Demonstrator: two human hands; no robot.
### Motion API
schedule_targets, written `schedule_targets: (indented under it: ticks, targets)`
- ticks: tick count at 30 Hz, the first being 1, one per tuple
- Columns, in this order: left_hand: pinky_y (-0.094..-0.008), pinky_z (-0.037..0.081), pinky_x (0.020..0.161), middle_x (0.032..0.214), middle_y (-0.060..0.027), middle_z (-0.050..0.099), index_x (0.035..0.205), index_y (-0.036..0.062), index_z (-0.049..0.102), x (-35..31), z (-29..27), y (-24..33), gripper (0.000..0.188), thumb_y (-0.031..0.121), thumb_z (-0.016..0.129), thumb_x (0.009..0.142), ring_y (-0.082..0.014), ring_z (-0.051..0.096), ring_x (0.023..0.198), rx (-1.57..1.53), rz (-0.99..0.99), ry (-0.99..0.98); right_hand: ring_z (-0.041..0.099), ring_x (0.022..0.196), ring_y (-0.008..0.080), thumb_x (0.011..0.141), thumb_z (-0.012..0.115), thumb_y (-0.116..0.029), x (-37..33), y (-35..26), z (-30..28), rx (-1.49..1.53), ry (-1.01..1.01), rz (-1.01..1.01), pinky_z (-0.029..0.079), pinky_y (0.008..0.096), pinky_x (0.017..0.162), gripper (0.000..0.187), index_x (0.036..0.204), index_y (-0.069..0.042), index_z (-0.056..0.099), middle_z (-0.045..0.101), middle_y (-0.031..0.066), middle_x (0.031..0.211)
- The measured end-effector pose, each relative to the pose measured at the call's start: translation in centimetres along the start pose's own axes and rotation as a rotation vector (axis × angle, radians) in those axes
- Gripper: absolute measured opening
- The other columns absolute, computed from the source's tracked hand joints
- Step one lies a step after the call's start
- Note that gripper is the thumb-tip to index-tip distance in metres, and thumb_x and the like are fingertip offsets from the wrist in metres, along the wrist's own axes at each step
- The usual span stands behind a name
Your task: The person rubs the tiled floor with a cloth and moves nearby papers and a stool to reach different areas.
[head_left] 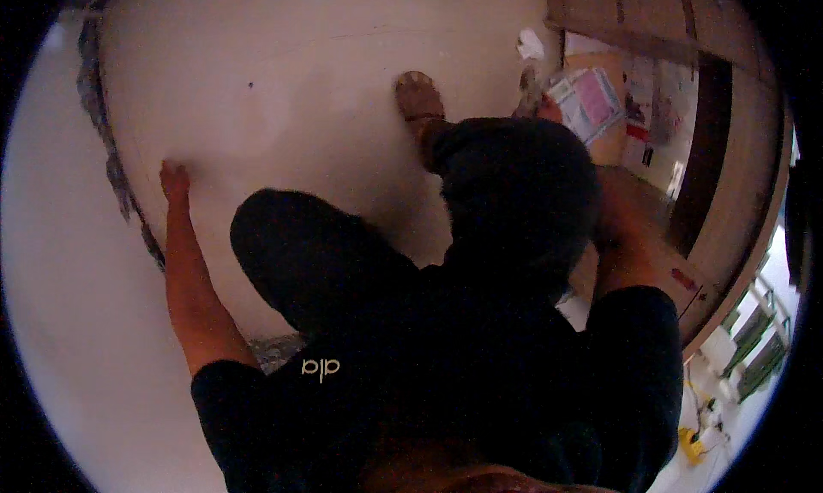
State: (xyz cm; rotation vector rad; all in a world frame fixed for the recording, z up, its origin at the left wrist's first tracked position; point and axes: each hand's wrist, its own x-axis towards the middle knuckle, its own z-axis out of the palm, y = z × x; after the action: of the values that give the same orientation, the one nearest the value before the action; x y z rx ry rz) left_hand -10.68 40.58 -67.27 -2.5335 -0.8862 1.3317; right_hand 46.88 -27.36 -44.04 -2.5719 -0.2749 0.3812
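Note:
I look down on my own body, low over a pale floor (pixel 300 81), in a dark shirt and dark trousers. My left hand (pixel 174 180) is stretched out to the left and rests on the floor beside the wall's foot, fingers curled in, with nothing in it. My right forearm (pixel 619 244) reaches forward on the right past my raised knee (pixel 514 184). My right hand (pixel 549 109) is almost hidden behind that knee; only a small part shows next to a pink and white booklet (pixel 591 99). My sandalled foot (pixel 418 99) stands flat on the floor ahead.
A white wall (pixel 60 279) curves down the left side, with a rough dark strip (pixel 111 167) along its foot. Wooden furniture (pixel 729 150) with papers inside stands at the right. A crumpled white scrap (pixel 530 44) lies on the floor beyond the booklet.

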Motion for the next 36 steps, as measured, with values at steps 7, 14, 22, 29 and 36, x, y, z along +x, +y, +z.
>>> schedule_targets:
  ticks: [7,14,22,29,36]
  targets:
    - [-0.0409,0.028,0.113,0.148,-0.0181,0.037,0.139,0.0044,0.044,1.8,-14.9,7.6,0.053,0.034,0.049,0.095,-0.0365,0.032,0.137,-0.684,0.264,0.183,0.053,0.116,0.0312,0.086,0.061,-0.022,-10.5,16.1,6.8,-0.587,-0.522,0.390,0.045,0.0478,0.092,0.047,0.131,-0.013,0.053,0.053,0.0179,0.130]
    - [-0.0503,0.022,0.112,0.144,-0.0367,0.027,0.146,-0.0085,0.012,3.4,-15.7,14.7,0.102,0.048,0.066,0.081,-0.0462,0.036,0.131,-0.504,0.250,0.127,0.061,0.100,0.0340,0.080,0.063,-0.040,-0.7,12.5,11.4,-0.879,-0.460,0.436,0.046,0.0489,0.089,0.044,0.113,-0.010,0.064,0.064,0.0144,0.114]
    - [-0.0461,0.037,0.105,0.145,-0.0381,0.019,0.150,0.0026,0.006,0.3,-17.8,13.8,0.101,0.038,0.069,0.080,-0.0467,0.023,0.136,-0.607,0.142,0.117,0.062,0.084,0.0295,0.090,0.055,-0.025,25.6,-2.0,14.4,0.576,0.436,0.330,0.051,0.0392,0.075,0.030,0.109,-0.004,0.063,0.062,0.0149,0.110]
    - [-0.0481,0.030,0.110,0.148,-0.0393,0.007,0.151,0.0040,0.006,1.9,-14.3,14.2,0.106,0.037,0.073,0.076,-0.0483,0.021,0.137,-0.725,0.093,0.111,0.050,0.110,0.0351,0.079,0.057,0.006,12.0,-4.4,14.0,0.139,0.272,-0.176,0.037,0.0415,0.100,0.054,0.131,-0.008,0.052,0.055,0.0177,0.117]
    - [-0.0407,0.038,0.104,0.145,-0.0242,0.039,0.129,-0.0007,0.051,-0.8,-23.4,17.3,0.055,0.019,0.068,0.081,-0.0345,0.047,0.127,-1.171,0.212,0.115,0.053,0.115,0.0251,0.083,0.051,0.005,6.3,-2.2,12.2,0.575,0.116,0.245,0.037,0.0344,0.102,0.046,0.127,-0.007,0.055,0.058,0.0107,0.120]
